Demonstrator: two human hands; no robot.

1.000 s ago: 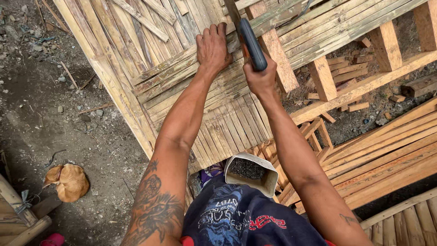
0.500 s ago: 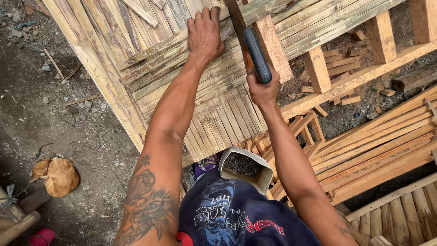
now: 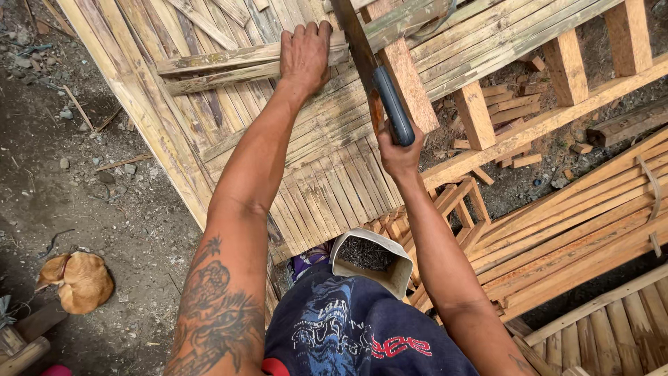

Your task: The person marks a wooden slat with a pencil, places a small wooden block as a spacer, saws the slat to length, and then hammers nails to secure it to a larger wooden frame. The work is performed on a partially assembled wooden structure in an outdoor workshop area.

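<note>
We look down on a large bamboo panel (image 3: 327, 160), made of flat slats laid side by side, that fills the upper middle of the view and slopes from the top left down toward the person's lap. Its slats run from the near edge up toward the far edge, with a few loose strips lying crosswise near the far edge. To the right, a frame (image 3: 515, 132) of pale wooden battens rests against the panel's right edge, and further slat panels (image 3: 584, 230) lie lower right. Bare ground (image 3: 90, 195) lies off the left edge.

The blade (image 3: 355, 42) is a long dark tool with a blue-grey handle (image 3: 393, 115). Its long axis runs nearly upright in the view, leaning slightly left at the top; the blade points away from the person, toward the panel's far edge, and the handle end points back at us. It stands over the panel's right side, beside a thick batten.

Our right hand (image 3: 400, 153) is closed in a fist around the handle's lower end. Our left hand (image 3: 305, 56) lies flat and open, fingers spread, pressing a crosswise strip (image 3: 229, 66) near the far edge, well left of the blade.

Off the near edge, a white container (image 3: 372, 261) of dark nails sits at the person's lap. A tan animal (image 3: 80, 278) lies curled on the ground at lower left.
</note>
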